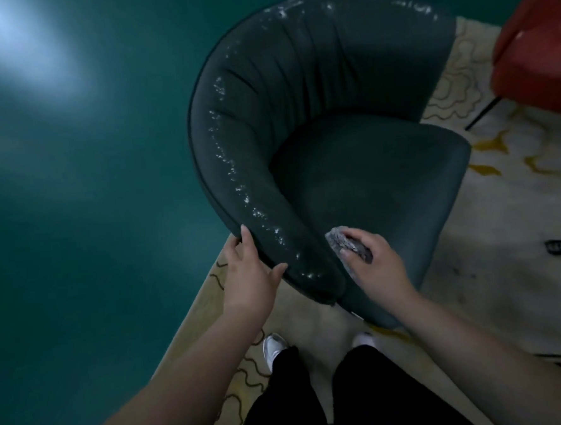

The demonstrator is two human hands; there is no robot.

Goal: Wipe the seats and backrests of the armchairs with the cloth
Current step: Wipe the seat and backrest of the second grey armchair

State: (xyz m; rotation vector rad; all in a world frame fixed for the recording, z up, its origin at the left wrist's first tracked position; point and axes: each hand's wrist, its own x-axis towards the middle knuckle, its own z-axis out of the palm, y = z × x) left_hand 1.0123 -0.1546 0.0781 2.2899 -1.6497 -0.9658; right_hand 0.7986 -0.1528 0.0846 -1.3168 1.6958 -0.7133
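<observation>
I've got my left hand (248, 273) gripping the curved arm end of the dark armchair (330, 137), probably to steady it, while my right hand (372, 262) presses the bunched grey cloth (341, 239) where seat meets backrest, working the crease.

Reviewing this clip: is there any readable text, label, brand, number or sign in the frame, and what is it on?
None can be read. The dark teal armchair, grey cloth, patterned rug, red chair and white shoes show no lettering or logos at this blur.
</observation>
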